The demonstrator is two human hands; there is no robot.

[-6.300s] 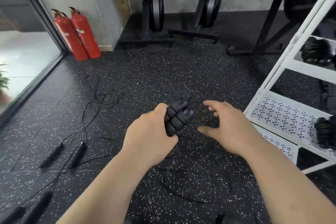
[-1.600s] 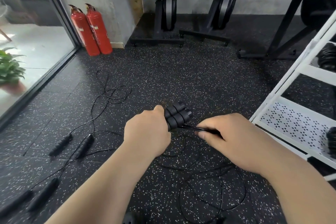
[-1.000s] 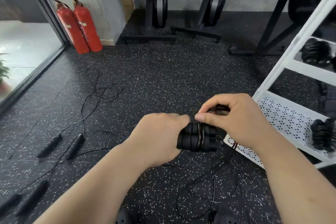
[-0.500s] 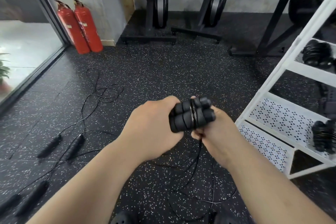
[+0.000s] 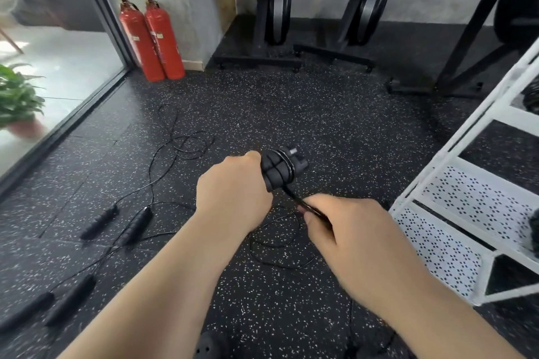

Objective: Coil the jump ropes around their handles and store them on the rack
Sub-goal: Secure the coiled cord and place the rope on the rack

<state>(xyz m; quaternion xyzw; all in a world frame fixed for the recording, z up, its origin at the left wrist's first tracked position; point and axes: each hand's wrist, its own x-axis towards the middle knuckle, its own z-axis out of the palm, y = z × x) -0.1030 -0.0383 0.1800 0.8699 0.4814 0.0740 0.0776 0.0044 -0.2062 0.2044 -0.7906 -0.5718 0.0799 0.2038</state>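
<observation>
Black foam handles (image 5: 275, 170) of one jump rope sit bundled in my L hand (image 5: 233, 192), gripped tight, w/ a few turns of cord round them. My R hand (image 5: 355, 239), just below & right of the L, pinches the cord (image 5: 293, 197) taut off the bundle. Slack loops lie on the floor under both hands. White rack (image 5: 466, 204) stands right of my R hand; other ropes (image 5: 137, 224) lie left of the L.

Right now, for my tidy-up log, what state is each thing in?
Left hand: grips both handles together.
Right hand: pinches the rope taut.
Rope: few turns round the handles, rest loose on the floor.
Other jump ropes: uncoiled on the floor.
Rack: standing, this rope not on it.
</observation>
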